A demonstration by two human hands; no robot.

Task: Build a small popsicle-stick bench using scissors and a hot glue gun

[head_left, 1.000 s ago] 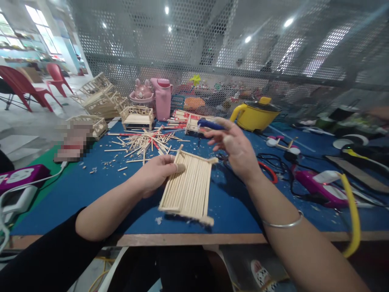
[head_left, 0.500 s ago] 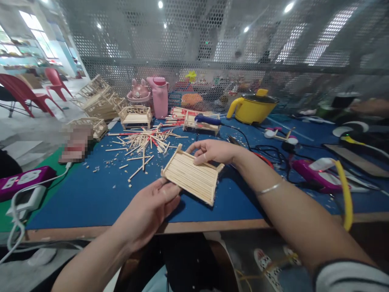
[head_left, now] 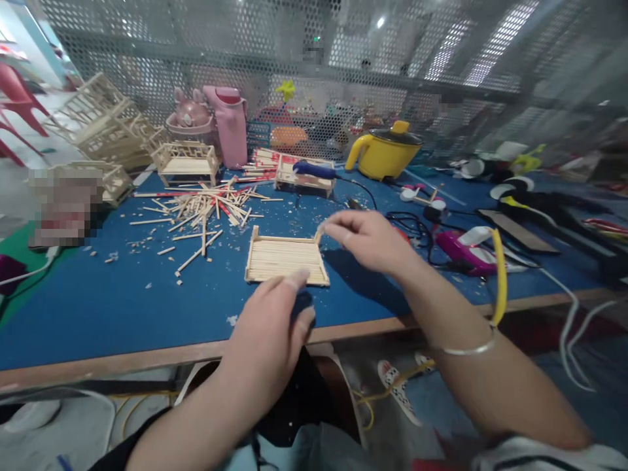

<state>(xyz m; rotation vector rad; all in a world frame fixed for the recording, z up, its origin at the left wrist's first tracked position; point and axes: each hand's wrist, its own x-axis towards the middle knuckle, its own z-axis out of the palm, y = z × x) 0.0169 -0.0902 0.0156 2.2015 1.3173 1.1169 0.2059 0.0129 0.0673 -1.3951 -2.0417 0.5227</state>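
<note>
A small frame of pale wooden sticks (head_left: pixel 277 255) lies on the blue tabletop, its slatted base facing up and short posts at its back corners. My right hand (head_left: pixel 370 239) is at its back right corner, thumb and fingertips pinched at the post there. At the front edge is my left hand (head_left: pixel 272 320), its forefinger over the slats near the front right corner and its thumb apart, gripping nothing. The left palm is turned away from view. Behind the frame, a pile of loose sticks (head_left: pixel 210 206), some red-tipped, spreads across the table.
A blue-handled tool (head_left: pixel 314 170) with a cord rests on another stick frame (head_left: pixel 289 180). Farther back stand a stick bed (head_left: pixel 189 167), a pink jug (head_left: pixel 230 127) and a yellow pot (head_left: pixel 387 157). A purple power strip (head_left: pixel 456 252) and cables lie right. Mesh rises behind.
The stick frame has gone from being held tilted in both hands to lying on the table. My left hand has let go of its left corner; my right has moved to the back right post.
</note>
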